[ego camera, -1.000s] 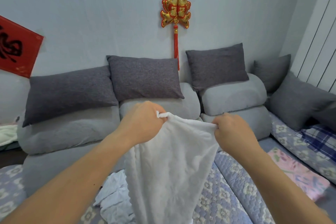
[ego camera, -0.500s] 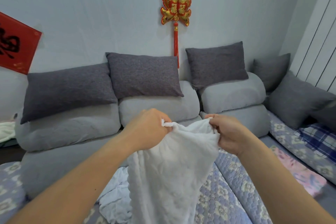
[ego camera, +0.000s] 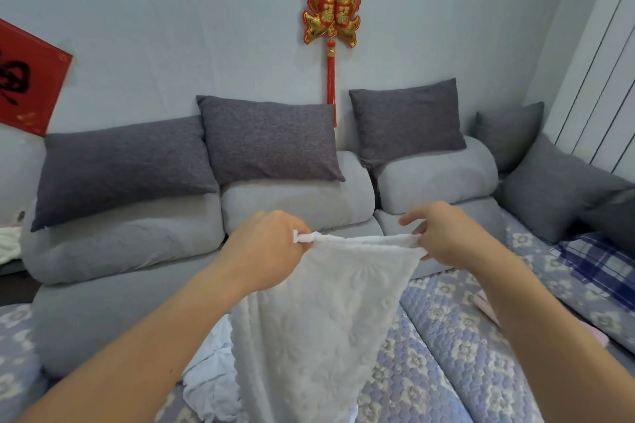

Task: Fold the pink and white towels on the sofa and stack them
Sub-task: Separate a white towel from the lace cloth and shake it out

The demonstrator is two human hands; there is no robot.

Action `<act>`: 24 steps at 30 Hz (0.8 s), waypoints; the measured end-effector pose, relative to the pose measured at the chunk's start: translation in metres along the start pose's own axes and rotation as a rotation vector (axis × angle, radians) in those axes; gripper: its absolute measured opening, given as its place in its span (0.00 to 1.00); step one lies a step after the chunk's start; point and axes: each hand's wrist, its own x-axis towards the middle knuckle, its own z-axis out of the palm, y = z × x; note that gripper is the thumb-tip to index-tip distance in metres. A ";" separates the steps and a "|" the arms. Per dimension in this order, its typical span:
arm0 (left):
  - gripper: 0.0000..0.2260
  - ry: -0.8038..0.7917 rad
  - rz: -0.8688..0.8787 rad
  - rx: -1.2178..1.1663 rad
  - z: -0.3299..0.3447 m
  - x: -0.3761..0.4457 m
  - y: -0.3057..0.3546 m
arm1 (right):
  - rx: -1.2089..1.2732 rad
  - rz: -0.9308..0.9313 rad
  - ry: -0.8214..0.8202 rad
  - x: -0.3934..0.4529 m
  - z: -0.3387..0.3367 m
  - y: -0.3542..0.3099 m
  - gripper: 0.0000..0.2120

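Both hands were up in front of the sofa (ego camera: 130, 288), holding the white towel (ego camera: 319, 319) by its top edge. Left hand (ego camera: 264, 251) had its fingers (ego camera: 302, 228) clenched round the towel's left corner, a small tuft of fabric poking out past the knuckles. Right hand (ego camera: 443, 233) pinched the other end of the edge between thumb and lower fingers; index finger stuck out toward the left, not on the cloth as far as I could tell.

Top edge was stretched roughly level between the two hands, fairly taut. Below it the towel hung down and narrowed toward the bottom of the frame (embossed flower pattern visible on the face). It hung in the air, above the quilted floral cover (ego camera: 446, 354) on the seat.

Second white cloth (ego camera: 209, 374) lay crumpled on the seat, low left of the hanging towel and partly behind it. Pink towel (ego camera: 486, 306) lay on the cover to the right, mostly hidden by the right forearm; only a strip showed, so I couldn't tell whether it was folded.

Background: dark grey pillows (ego camera: 268, 137) lined up on the light grey backrests, blue plaid cloth (ego camera: 598, 264) at far right, red-and-gold fish ornament (ego camera: 331, 10) on the wall above.
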 end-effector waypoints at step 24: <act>0.03 -0.185 -0.157 -0.704 0.009 0.004 0.006 | 0.718 -0.350 0.199 -0.014 0.023 0.066 0.08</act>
